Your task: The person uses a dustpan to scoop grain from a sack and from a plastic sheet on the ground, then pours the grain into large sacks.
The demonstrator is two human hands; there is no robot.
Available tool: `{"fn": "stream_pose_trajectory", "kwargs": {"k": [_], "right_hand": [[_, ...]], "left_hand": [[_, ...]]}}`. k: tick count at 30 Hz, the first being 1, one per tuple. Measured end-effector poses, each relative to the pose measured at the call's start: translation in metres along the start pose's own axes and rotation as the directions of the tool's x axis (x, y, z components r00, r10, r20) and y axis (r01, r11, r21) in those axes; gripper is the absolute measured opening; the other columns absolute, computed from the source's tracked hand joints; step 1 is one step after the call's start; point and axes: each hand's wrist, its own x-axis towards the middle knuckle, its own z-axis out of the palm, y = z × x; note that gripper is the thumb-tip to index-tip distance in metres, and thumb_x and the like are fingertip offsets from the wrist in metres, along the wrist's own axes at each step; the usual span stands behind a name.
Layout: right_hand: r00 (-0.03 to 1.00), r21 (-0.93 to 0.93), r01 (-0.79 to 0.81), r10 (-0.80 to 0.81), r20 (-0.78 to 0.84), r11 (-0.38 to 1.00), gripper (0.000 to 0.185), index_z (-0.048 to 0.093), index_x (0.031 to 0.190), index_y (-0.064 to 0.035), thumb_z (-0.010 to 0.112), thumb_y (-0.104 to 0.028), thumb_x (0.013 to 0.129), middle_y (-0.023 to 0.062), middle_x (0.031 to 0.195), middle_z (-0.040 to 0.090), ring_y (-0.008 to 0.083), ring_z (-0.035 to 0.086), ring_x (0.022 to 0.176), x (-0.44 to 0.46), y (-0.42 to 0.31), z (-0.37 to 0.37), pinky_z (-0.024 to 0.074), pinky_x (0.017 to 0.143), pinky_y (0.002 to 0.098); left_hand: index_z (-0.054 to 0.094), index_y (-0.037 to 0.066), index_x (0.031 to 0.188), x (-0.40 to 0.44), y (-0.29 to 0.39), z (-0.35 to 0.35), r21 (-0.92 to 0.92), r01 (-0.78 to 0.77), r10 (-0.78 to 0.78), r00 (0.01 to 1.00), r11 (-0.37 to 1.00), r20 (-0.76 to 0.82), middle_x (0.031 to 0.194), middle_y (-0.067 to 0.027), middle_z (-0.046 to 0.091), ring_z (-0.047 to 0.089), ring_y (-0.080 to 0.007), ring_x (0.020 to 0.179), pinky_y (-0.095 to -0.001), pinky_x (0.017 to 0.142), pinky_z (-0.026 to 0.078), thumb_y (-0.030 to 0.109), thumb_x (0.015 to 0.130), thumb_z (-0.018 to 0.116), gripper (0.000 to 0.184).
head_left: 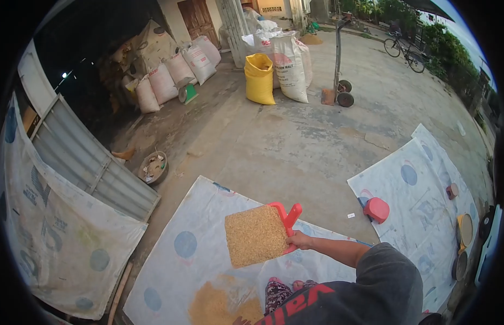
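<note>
My right hand [299, 240] is closed on the rim of a red dustpan [288, 218], with my arm stretched forward. A level layer of golden-brown grain or husk [256, 236] covers the pan. Below it lies a white plastic sheet [176, 271] with blue dots. On that sheet, in front of my feet, spreads a loose heap of the same golden material [213, 303]. At the bottom edge, beside the heap, only a small part of my left hand [241, 321] shows, and its fingers are too hidden to read.
A second sheet [395, 184] at right carries a red stool [376, 209] and round sieves [465, 230]. Ahead stand a yellow sack [259, 81], white sacks [289, 70] and a hand truck [338, 65]. A basin [154, 167] sits near the metal panel [81, 146] at left.
</note>
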Motion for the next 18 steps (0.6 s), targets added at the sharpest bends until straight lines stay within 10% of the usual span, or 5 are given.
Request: {"fn": "stream_pose_trajectory", "kwargs": {"k": [18], "right_hand": [[0.911, 0.361, 0.249, -0.091, -0.403, 0.899, 0.042, 0.039, 0.114, 0.0015, 0.044, 0.008, 0.072, 0.0128, 0.107, 0.050, 0.0256, 0.057, 0.089, 0.117, -0.218, -0.171, 0.0508, 0.078, 0.0361]], "left_hand": [[0.036, 0.008, 0.116, 0.055, 0.357, 0.295, 0.385, -0.023, 0.011, 0.999, 0.922, 0.034, 0.106, -0.0154, 0.045, 0.053, -0.0326, 0.084, -0.0392, 0.060, 0.044, 0.027, 0.086, 0.045, 0.036]]}}
